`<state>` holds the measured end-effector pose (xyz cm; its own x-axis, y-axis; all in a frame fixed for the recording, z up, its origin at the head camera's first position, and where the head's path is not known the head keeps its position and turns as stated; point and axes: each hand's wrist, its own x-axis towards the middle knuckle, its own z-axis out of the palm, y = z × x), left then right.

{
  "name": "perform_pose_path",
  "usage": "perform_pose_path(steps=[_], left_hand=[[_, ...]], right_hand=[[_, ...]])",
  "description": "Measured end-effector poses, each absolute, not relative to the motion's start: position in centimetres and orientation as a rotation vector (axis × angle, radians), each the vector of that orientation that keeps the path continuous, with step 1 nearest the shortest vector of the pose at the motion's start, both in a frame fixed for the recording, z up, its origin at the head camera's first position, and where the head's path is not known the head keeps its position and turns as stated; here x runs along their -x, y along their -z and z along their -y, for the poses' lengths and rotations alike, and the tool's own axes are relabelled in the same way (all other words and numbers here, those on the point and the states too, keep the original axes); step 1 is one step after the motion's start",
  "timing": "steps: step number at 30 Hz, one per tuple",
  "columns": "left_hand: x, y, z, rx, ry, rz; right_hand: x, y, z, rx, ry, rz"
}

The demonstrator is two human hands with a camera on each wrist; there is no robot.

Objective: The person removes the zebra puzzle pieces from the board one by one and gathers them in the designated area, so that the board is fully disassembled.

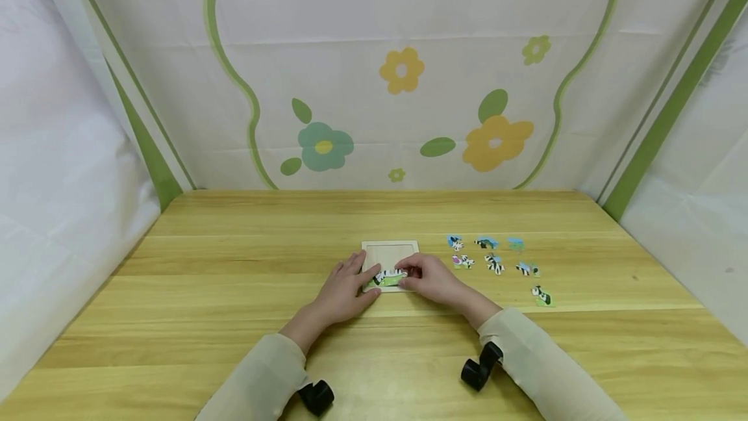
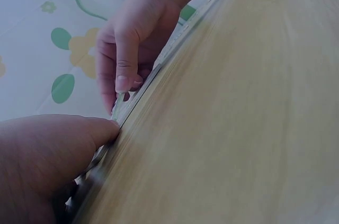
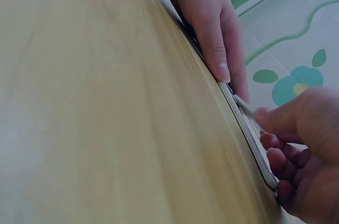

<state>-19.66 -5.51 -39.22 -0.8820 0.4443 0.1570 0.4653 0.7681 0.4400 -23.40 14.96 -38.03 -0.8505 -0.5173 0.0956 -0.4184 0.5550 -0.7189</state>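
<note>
A shallow wooden puzzle tray [image 1: 390, 243] with a pale rim lies on the table in the head view. Along its lower part sit puzzle pieces [image 1: 386, 278] printed with black and white stripes over green. My left hand [image 1: 343, 290] rests on the tray's left side, fingers extended, its thumb by the front rim. From the right, my right hand [image 1: 435, 280] pinches a thin puzzle piece [image 3: 244, 108] between thumb and fingers. That piece is slightly tilted over the tray in the right wrist view, and the fingers hide much of it.
Right of the tray lie several loose puzzle pieces [image 1: 493, 264] in rough rows, with one piece [image 1: 542, 295] nearer the front. The wooden table [image 1: 234, 265] meets a flower-printed cloth [image 1: 350, 70] at the back. Black wrist cameras [image 1: 482, 367] hang at both cuffs.
</note>
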Motion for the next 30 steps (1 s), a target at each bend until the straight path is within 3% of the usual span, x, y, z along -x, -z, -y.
perform_pose_path(steps=[16, 30], left_hand=[[19.7, 39.2, 5.4, 0.738, 0.716, 2.927], [19.8, 39.4, 5.5, 0.738, 0.746, 2.918]], right_hand=[[23.7, 35.9, -16.5, 0.834, 1.281, -2.582], [23.4, 33.3, -23.9, 0.788, 1.479, -2.516]])
